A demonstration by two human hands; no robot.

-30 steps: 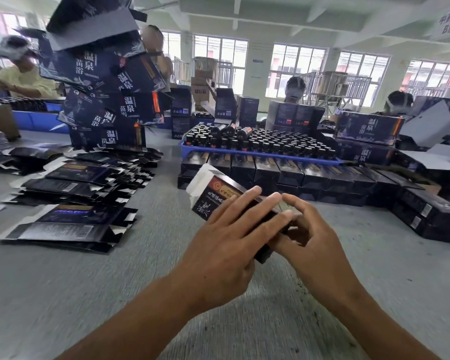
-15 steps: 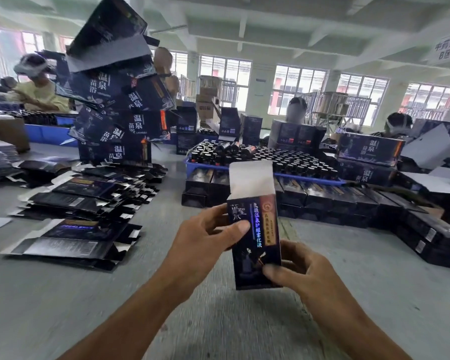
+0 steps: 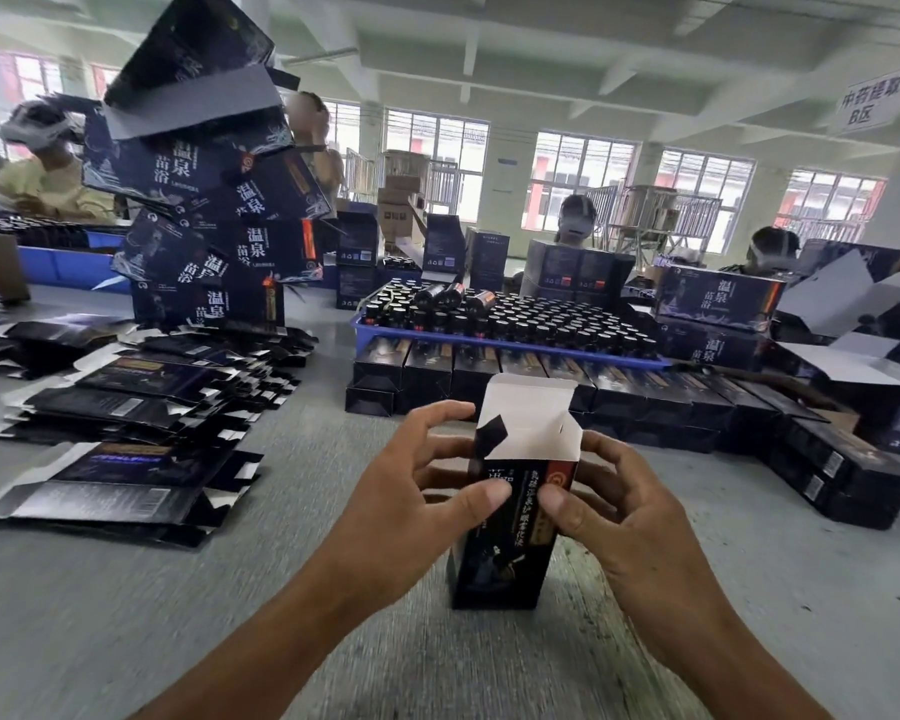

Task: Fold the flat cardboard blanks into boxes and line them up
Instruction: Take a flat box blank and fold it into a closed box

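The box (image 3: 505, 532) is held upright on the grey table (image 3: 126, 615), in front of the row of finished boxes (image 3: 541, 376), with its white top flap (image 3: 528, 407) raised and a small dark side tab (image 3: 491, 434) bent inward. It is gripped near its upper end by the left hand (image 3: 411, 491), thumb pressed on the printed front face and fingers curled behind, and pinched at the opposite edge by the right hand (image 3: 624, 517). The board is judged light, thin and springy, so the walls can be dented if squeezed mid-panel; hold is best taken along the creased corners. The glossy print may be slippery. The flat blanks (image 3: 126, 407) are stacked well to the left.
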